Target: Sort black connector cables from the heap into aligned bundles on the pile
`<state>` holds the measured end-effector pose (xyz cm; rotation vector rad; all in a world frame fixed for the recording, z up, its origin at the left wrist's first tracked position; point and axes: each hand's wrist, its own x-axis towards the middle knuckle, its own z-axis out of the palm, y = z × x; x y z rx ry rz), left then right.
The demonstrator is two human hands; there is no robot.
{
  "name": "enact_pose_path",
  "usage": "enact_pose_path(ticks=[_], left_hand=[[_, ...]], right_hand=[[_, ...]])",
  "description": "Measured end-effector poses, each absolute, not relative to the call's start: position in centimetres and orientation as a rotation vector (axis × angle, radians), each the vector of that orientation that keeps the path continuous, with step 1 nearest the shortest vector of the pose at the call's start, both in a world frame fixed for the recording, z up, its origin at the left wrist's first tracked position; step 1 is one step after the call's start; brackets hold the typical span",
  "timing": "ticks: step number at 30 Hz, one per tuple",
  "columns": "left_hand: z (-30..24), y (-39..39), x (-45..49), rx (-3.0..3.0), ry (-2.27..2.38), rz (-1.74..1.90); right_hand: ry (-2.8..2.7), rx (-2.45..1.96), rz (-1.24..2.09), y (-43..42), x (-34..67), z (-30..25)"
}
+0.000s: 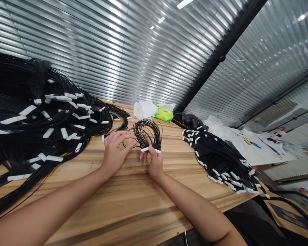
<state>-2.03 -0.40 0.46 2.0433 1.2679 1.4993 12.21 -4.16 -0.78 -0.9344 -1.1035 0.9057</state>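
A small bundle of thin black cords (146, 132) with white tags is bent into an arch above the wooden table (133, 201). My right hand (154, 162) pinches the bundle's lower ends at the white tags. My left hand (116, 151) reaches in from the left, fingers curled onto the arch's left side. Both forearms stretch over the table towards the middle.
A big heap of loose black tagged cords (33, 126) covers the table's left side. A bunched pile of folded cords (220, 160) lies at the right. A white bag and green packet (159, 111) sit at the back, papers (248, 143) beyond, and slatted blinds behind.
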Motion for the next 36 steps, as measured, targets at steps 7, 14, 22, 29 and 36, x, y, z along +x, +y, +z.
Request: enact_pose_path(ticks=[7,14,22,29,36], left_hand=[[0.61,-0.68,-2.05,2.112,1.214,1.412],[0.33,-0.78,-2.04,1.962,1.099,1.320],[0.48,-0.82,-1.93,1.767,0.978,1.369],[0.73,-0.99,-1.87,1.730,0.968,1.455],[0.79,-1.24,-1.82,1.698,1.005,1.457]], right_hand=[[-1.018,-1.008,0.905,-3.75,12.18,-0.32],[-1.017,-1.039,0.901,-3.70,12.12,0.01],[-1.055,-0.948,0.904,-3.89,12.20,-0.33],[-1.097,-0.985,0.894,-4.13,12.16,-0.52],[-1.123,-0.997,0.910,-4.03,12.15,-0.68]])
